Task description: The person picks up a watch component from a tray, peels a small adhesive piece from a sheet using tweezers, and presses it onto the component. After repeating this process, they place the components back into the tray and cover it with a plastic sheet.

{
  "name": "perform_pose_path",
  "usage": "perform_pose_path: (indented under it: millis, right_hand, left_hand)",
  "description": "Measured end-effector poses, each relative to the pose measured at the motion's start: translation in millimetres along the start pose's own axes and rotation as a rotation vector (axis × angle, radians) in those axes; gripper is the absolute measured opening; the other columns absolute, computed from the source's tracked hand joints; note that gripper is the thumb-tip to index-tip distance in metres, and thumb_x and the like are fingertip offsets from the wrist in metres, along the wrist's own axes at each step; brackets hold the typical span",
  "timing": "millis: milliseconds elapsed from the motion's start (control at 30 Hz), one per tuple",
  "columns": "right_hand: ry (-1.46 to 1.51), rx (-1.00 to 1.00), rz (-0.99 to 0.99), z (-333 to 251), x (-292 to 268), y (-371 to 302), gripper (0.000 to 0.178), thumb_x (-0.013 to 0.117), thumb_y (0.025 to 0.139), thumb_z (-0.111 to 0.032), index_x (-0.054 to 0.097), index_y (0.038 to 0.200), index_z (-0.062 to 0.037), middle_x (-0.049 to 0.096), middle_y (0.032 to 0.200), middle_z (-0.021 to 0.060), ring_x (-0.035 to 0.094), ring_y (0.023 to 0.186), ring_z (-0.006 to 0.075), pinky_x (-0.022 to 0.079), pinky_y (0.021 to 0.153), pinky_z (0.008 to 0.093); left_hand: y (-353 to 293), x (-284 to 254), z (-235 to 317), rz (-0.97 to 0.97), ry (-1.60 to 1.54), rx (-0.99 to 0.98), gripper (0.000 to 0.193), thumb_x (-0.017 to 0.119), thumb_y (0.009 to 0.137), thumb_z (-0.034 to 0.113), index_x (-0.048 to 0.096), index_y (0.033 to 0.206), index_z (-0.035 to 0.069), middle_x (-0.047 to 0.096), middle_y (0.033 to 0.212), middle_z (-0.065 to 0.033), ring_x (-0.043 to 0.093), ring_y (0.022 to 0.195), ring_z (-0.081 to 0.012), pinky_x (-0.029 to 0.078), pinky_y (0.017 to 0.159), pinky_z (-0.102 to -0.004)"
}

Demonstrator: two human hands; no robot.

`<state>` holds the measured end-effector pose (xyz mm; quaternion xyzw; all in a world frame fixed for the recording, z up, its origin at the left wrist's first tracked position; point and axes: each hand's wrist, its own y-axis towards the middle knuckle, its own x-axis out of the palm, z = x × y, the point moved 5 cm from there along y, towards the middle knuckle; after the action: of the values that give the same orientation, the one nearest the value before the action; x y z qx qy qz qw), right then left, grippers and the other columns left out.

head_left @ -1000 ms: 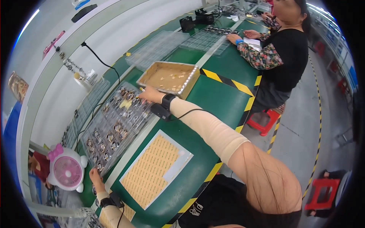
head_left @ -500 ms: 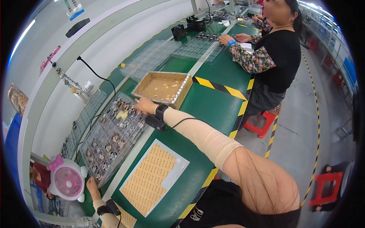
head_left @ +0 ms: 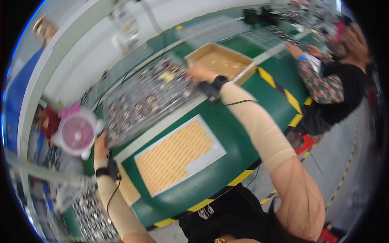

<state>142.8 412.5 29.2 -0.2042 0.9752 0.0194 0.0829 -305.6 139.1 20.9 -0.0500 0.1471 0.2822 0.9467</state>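
A clear plastic compartment tray (head_left: 133,126) lies along the back of the green bench, holding several small round metallic parts (head_left: 152,103). Near its upper right end, a yellowish piece (head_left: 167,75) rests among them. My right hand (head_left: 199,73) grips the tray's right end, fingers bent over the edge beside a shallow cardboard box. At the opposite end, my left hand (head_left: 101,146) holds the left corner, close to a pink and white fan. Motion blur softens the fingers of both hands. In front of the tray lies a sheet of tan adhesive pieces (head_left: 174,156) on white backing.
The cardboard box (head_left: 247,67) holds small loose tan pieces. The fan (head_left: 78,133) stands left of the tray. More clear trays (head_left: 214,30) lie farther back. A co-worker (head_left: 338,87) in floral sleeves sits at the right. Many metallic parts (head_left: 91,214) lie at the lower left.
The view has swung, shifting the bench scene rightward and showing more of my left forearm. Both hands stay at the tray's ends; the picture is now blurred.
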Motion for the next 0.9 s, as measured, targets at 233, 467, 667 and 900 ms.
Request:
perform_pose_path:
  millis: [233, 467, 667, 900]
  right_hand:
    - [-0.085, 0.113, -0.100, 17, -34, 31, 0.028, 0.062, 0.078, -0.027, 0.059, 0.079, 0.0008, 0.062, 0.063, 0.0095, 0.047, 0.040, 0.0113, 0.033, 0.034, 0.0237]
    - [0.064, 0.222, -0.155, 10, -26, 59, 0.022, 0.061, 0.081, -0.025, 0.055, 0.080, -0.0039, 0.066, 0.077, 0.0105, 0.046, 0.040, 0.0066, 0.029, 0.032, 0.0170]
    - [-0.089, 0.062, -0.305, 27, -46, 37, 0.024, 0.060, 0.081, -0.031, 0.060, 0.086, -0.0077, 0.061, 0.070, 0.0056, 0.050, 0.051, 0.0103, 0.038, 0.042, 0.0237]
    - [0.093, 0.206, -0.128, 32, -46, 47, 0.023, 0.060, 0.081, -0.034, 0.059, 0.086, -0.0120, 0.061, 0.072, 0.0036, 0.040, 0.044, 0.0059, 0.031, 0.037, 0.0202]
  left_hand:
    - [10, 39, 17, 0.077, -0.201, -0.173, 0.013, 0.067, 0.075, 0.019, 0.058, 0.072, 0.009, 0.041, 0.057, 0.0064, 0.036, 0.047, -0.0062, 0.026, 0.044, -0.0227]
    - [27, 20, 15, 0.124, -0.162, -0.137, 0.013, 0.063, 0.075, 0.019, 0.055, 0.070, 0.011, 0.043, 0.056, 0.0037, 0.036, 0.045, -0.0080, 0.027, 0.042, -0.0266]
    - [16, 44, 15, 0.011, 0.729, 0.183, 0.022, 0.051, 0.081, 0.015, 0.060, 0.097, 0.004, 0.061, 0.084, -0.0121, 0.058, 0.070, -0.0229, 0.047, 0.061, -0.0348]
    - [-25, 44, 45, 0.420, 0.640, 0.056, 0.031, 0.062, 0.068, 0.024, 0.065, 0.083, -0.002, 0.061, 0.093, -0.0232, 0.058, 0.089, -0.0389, 0.047, 0.080, -0.0409]
